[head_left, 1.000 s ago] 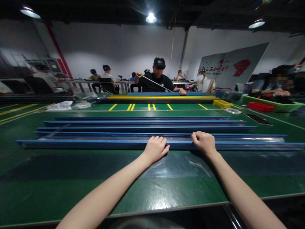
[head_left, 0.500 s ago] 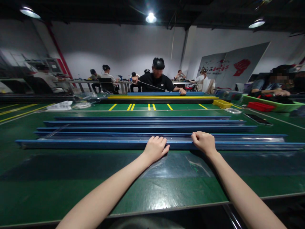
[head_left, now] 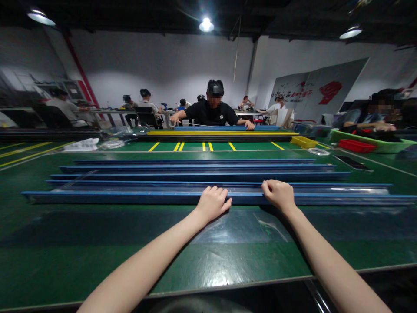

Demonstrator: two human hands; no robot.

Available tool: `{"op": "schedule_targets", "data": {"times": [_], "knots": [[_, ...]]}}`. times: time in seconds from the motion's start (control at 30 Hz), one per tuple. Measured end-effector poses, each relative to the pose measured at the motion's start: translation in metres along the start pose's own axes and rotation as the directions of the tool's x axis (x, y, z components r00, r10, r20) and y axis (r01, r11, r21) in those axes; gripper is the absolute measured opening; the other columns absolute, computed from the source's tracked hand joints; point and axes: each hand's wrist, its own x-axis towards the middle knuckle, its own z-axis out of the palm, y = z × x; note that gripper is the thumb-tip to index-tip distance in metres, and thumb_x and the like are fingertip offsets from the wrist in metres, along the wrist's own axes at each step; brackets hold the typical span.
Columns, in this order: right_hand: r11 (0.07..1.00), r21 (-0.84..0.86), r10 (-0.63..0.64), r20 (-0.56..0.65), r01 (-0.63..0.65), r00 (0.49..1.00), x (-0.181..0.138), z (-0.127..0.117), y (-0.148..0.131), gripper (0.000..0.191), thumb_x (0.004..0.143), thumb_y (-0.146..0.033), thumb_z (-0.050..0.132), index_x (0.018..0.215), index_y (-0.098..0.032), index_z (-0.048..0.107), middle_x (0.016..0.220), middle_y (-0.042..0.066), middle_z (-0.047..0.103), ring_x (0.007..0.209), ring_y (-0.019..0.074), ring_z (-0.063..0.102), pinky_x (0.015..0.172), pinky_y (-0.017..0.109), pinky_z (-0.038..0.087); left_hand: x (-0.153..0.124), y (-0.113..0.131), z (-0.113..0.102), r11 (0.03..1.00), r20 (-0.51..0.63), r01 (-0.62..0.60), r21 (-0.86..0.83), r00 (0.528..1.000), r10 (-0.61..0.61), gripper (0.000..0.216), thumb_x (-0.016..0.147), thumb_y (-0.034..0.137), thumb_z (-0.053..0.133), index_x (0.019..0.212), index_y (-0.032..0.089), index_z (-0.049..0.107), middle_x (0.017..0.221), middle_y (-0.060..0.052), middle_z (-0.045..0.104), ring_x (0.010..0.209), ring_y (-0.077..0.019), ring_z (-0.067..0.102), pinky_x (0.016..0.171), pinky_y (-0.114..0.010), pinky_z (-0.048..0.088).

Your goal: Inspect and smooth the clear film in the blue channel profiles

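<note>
A long blue channel-shaped rail [head_left: 114, 198] lies crosswise in front of me, nearest of several such rails. My left hand [head_left: 212, 203] is closed over its near edge, with the fingertips curled down inside and the thumb along the front. To the right, my right hand [head_left: 279, 195] is curled like a fist over the same near edge; its palm side is hidden. A clear strip shows inside the channel between the hands. Closer to me, a transparent plastic sheet [head_left: 107, 227] lies flat under my wrists.
More blue rails [head_left: 202, 176] lie parallel behind on the green table [head_left: 208, 265]. A phone [head_left: 353, 163], a yellow tray [head_left: 303, 142], a red tray [head_left: 356, 146] and a green basket [head_left: 397, 147] stand right. Across the table, a co-worker [head_left: 211, 112] handles a yellow-and-black rail stack [head_left: 221, 135].
My hands and the near rail have not moved. The co-worker opposite has lowered the raised hand and moved it outward to the left, bringing the thin strip down nearly level.
</note>
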Motion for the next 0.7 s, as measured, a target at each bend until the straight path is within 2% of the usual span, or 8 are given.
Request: {"op": "schedule_targets", "data": {"times": [0.37, 0.7], "knots": [[1.0, 0.004, 0.006, -0.006, -0.006, 1.0, -0.0002, -0.0007, -0.0008, 0.04, 0.078, -0.033, 0.034, 0.046, -0.016, 0.053, 0.053, 0.004, 0.059, 0.049, 0.0106, 0.047, 0.046, 0.023, 0.018, 0.0015, 0.0003, -0.0012, 1.0, 0.017, 0.009, -0.005, 1.0, -0.009, 0.025, 0.082, 0.036, 0.04, 0.074, 0.016, 0.054, 0.069, -0.004, 0.06, 0.069, -0.0178, 0.054, 0.06, -0.03, 0.034], [1.0, 0.012, 0.0, -0.008, 0.0, 1.0, -0.0002, -0.0016, -0.0009, 0.04, 0.078, -0.033, 0.035, 0.046, -0.016, 0.053, 0.054, 0.004, 0.059, 0.048, 0.01, 0.047, 0.046, 0.022, 0.018, -0.0006, 0.0008, 0.0008, 1.0, -0.013, -0.004, 0.01, 1.0, 0.004, 0.024, 0.083, 0.035, 0.039, 0.078, 0.016, 0.053, 0.071, -0.004, 0.059, 0.07, -0.0183, 0.053, 0.061, -0.031, 0.034]]}}
